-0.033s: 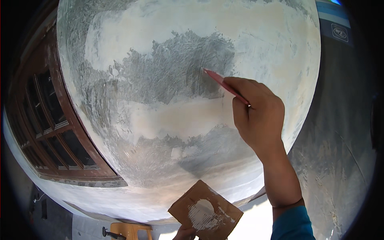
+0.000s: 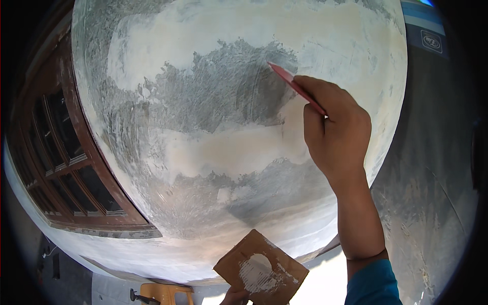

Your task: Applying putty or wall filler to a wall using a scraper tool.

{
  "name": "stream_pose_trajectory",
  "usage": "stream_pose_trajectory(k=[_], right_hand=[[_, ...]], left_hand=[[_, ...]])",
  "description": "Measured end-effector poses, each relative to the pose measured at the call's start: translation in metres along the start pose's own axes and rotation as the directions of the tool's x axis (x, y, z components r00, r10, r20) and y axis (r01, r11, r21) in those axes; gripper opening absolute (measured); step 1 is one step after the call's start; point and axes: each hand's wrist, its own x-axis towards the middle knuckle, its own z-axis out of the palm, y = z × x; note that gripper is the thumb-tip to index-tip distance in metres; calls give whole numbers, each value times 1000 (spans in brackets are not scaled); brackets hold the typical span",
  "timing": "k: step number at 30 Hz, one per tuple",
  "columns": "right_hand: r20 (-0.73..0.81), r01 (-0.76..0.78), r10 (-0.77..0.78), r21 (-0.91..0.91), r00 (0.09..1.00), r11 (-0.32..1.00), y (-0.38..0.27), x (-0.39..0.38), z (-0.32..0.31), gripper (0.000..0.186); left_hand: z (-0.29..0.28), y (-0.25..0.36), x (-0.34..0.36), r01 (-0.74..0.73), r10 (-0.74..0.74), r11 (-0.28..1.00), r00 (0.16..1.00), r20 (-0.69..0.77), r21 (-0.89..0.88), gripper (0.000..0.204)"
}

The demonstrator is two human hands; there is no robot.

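Observation:
My right hand (image 2: 338, 124) is closed around a thin red putty scraper (image 2: 296, 87). The scraper's tip is at a bare grey patch (image 2: 223, 84) of the wall, close to white filler on its right side; whether it touches I cannot tell. At the bottom, my left hand (image 2: 235, 296) grips the lower left edge of a brown square board (image 2: 236, 256), its fingers partly hidden. White putty (image 2: 259, 274) lies smeared on the board's face. Around the grey patch, the wall (image 2: 229, 150) carries broad bands of cream-white filler.
A brown wooden window frame (image 2: 101, 173) with dark panes borders the wall at left. Below stands a yellow plastic stool (image 2: 165, 292) with a dark tool (image 2: 142, 296) by it. To the right is a grey surface (image 2: 422, 203) with a dark blue panel (image 2: 427, 38) above.
My right hand has moved up and slightly right with the scraper. Its tip is higher on the grey patch. The left hand and board look still.

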Motion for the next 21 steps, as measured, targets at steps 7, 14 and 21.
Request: stream_pose_trajectory(k=[7, 14, 21], right_hand=[[78, 252, -240, -308, 968, 917, 9, -39, 66, 41], [312, 104, -100, 1, 945, 995, -23, -94, 15, 41], [-42, -29, 21, -198, 999, 980, 16, 37, 13, 32]], left_hand=[[-2, 5, 15, 26, -24, 999, 998, 54, -28, 20], [2, 7, 11, 33, -30, 998, 998, 48, -52, 23], [7, 13, 22, 47, -41, 996, 996, 80, -75, 25]])
